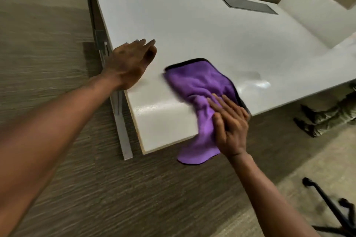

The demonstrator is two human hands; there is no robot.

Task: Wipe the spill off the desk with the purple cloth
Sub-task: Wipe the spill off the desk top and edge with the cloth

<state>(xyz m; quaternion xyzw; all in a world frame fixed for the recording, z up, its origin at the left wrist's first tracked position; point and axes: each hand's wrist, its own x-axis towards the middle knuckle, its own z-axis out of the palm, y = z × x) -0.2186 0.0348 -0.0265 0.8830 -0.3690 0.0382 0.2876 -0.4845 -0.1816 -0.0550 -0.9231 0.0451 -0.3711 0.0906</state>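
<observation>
The purple cloth (198, 86) with a dark hem lies crumpled on the near corner of the white desk (192, 31), and part of it hangs over the front edge. My right hand (230, 125) presses on the cloth at that edge, fingers bunching the fabric. A wet, shiny patch of spill (254, 81) sits on the desk just right of the cloth. My left hand (131, 63) rests flat near the desk's left edge, fingers apart, holding nothing, a short way left of the cloth.
A grey cable hatch (247, 4) is set into the desk at the back. A metal desk leg (119, 113) runs down on the left. Someone's shoes and legs (327, 119) show under the desk at right. A black chair base (335, 208) stands at the lower right.
</observation>
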